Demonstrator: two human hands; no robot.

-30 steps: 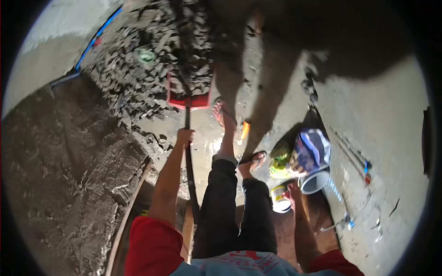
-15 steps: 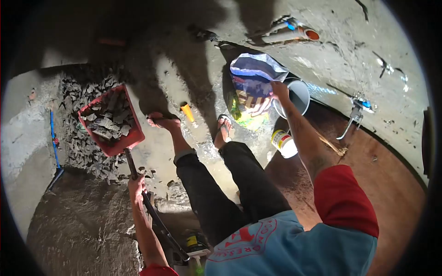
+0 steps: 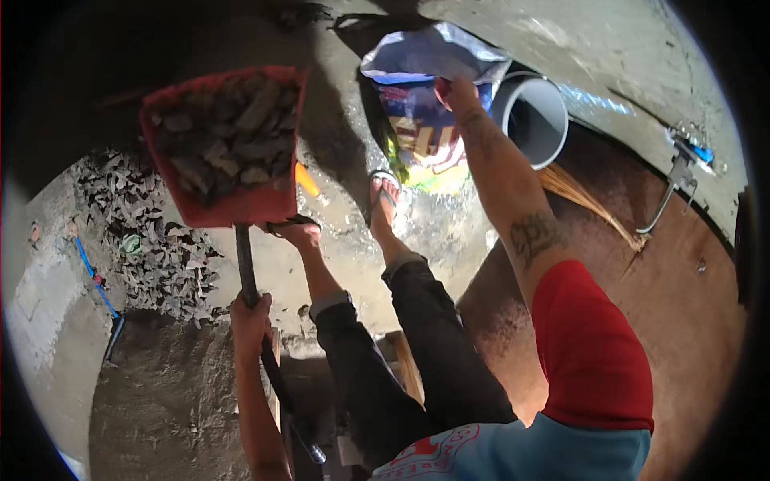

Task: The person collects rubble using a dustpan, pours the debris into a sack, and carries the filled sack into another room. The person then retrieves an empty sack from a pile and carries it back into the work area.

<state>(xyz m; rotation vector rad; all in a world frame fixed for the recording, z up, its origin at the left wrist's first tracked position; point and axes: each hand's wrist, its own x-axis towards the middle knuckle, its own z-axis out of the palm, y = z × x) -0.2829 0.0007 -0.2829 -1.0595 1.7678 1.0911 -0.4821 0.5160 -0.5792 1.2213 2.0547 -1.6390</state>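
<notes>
My left hand (image 3: 252, 322) is closed around the dark handle of a red square shovel (image 3: 241, 212). Broken grey chunks of debris (image 3: 228, 140) fill its blade, which is raised off the floor. At the upper middle, a printed plastic sack (image 3: 419, 128) stands with its silvery mouth partly spread. The fingers of my right hand (image 3: 459, 94) are closed on the sack's rim, on the side near a grey bucket (image 3: 539, 120). The shovel is left of the sack, apart from it.
A rubble pile (image 3: 152, 240) lies at the left, beside a blue pipe (image 3: 95, 268). An orange pipe stub (image 3: 305, 179) rises from the floor near my feet. Right of the bucket are a stick broom (image 3: 593, 202) and a metal tap with a blue part (image 3: 686, 164) by the wall.
The loaded shovel has risen off the rubble pile and moved right, towards the sack. My right hand keeps its hold on the sack's rim, and the mouth now shows wider.
</notes>
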